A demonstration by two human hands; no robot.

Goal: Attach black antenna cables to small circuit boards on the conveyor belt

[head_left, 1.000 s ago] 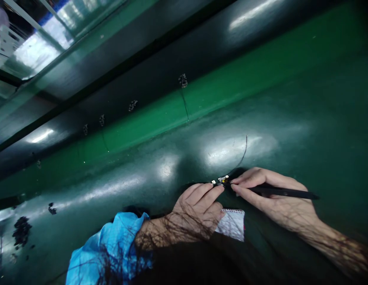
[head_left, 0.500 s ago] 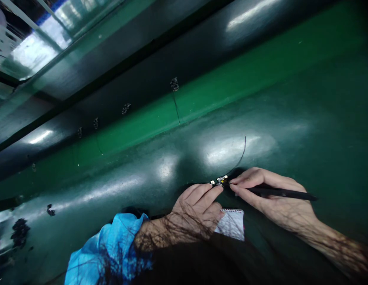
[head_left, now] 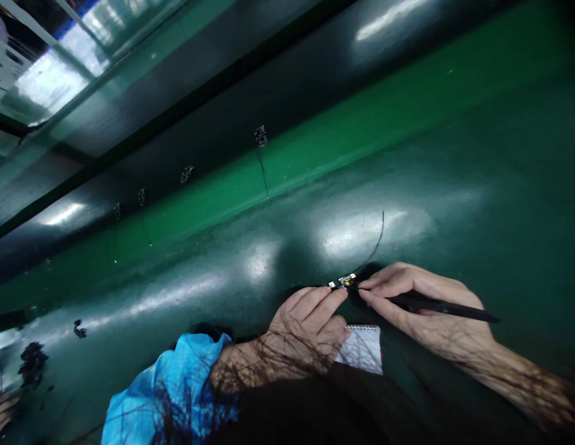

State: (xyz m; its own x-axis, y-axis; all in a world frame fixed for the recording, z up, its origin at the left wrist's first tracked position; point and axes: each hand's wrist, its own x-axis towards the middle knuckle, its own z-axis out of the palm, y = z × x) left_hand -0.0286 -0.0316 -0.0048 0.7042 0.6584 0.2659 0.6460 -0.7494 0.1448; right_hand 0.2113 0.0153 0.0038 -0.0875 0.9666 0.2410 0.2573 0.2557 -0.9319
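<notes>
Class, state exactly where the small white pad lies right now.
In the head view, the small white pad lies on the green table, low and centre-right, just right of the left hand and below the right hand.

**Both hands low and close, fingertips nearly meeting**

The left hand (head_left: 310,330) comes in from the bottom edge, its forearm in a bright blue sleeve (head_left: 171,392) pushed back above the bare wrist. It lies knuckles up, fingers stretched forward and pressed together, tips pointing up and right. The right hand (head_left: 431,315) enters from the lower right on a bare forearm, palm turned down, thumb and forefinger pinched together in a writing grip, tips just beside the left fingertips.
</notes>
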